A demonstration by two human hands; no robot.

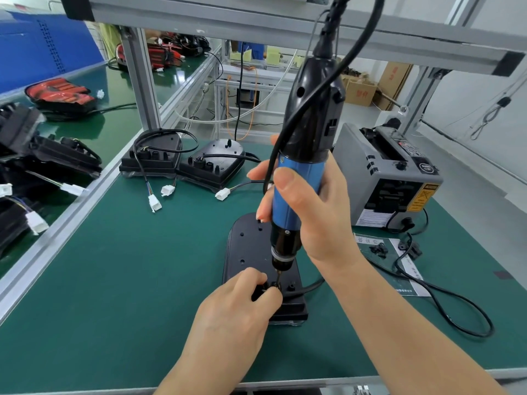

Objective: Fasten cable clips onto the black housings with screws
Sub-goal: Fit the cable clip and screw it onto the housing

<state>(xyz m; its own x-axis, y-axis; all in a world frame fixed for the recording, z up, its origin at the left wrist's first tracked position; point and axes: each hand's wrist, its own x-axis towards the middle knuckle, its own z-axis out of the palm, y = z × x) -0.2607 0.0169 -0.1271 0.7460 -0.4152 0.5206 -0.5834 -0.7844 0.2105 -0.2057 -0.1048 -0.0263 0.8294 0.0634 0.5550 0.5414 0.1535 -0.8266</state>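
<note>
Green mat [128, 280] carries everything. Grey dispenser [385, 178] sits at its far right, well apart from your hands. Two more housings [212, 166] lie at the far side, their leads and white plugs trailing toward you.

Driver [308, 138] stands near upright over mid-mat, top leaning slightly right, black cord looping up out of view.

The housing [251, 252] lies flat in front of you, long axis running away from you, directly under both hands.

Your right hand [313, 212] is wrapped round the driver's blue grip, thumb across the front, fingers curled behind.

Your left hand [236, 306] rests on the housing's near end, thumb and forefinger pinching the clip [271, 289].

Clip sits on that near end, between your left fingertips and right under the bit [278, 276]. Bit points down into the clip; what's under its tip is hidden, can't tell contact.

A cable [313, 285] leaves the housing to the right, just beside the clip.

Spare clips [378, 249] lie on a printed sheet [412, 270] right of your right wrist, well apart from the housing.
</note>
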